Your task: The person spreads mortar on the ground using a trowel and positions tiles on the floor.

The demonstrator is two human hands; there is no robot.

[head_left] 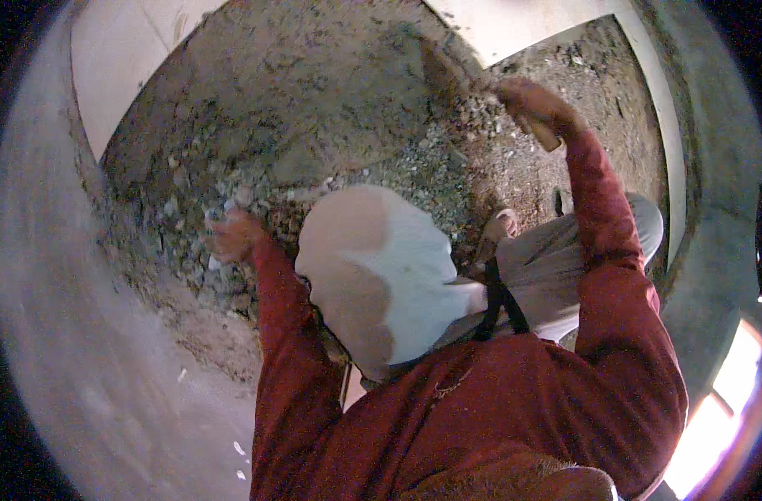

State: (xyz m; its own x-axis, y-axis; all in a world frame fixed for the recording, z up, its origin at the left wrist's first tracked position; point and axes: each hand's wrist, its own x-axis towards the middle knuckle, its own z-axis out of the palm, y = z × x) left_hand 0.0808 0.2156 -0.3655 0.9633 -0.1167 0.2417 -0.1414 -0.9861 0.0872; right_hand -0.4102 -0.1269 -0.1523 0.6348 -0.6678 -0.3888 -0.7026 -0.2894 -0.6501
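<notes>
On the left, my left hand (235, 236) rests low over the stone rubble (189, 209), its blurred fingers apart among pale chips. My right hand (535, 107) reaches out at the far right, wrapped round a trowel (549, 138). The butt of its wooden handle sticks out below my palm. Its brown blade, smeared by motion, points left over the dirt near the corner of a pale slab. Between my arms, my knee (356, 267) in light trousers with a large grey-brown patch hides part of the rubble.
Dark loose dirt (289, 92) spreads ahead of me, with gravel nearer my knees. Pale slabs (515, 25) border it at the far side, with another slab (130, 67) at far left. Smooth grey floor (55, 292) lies left. My bare foot (502, 225) is on the gravel.
</notes>
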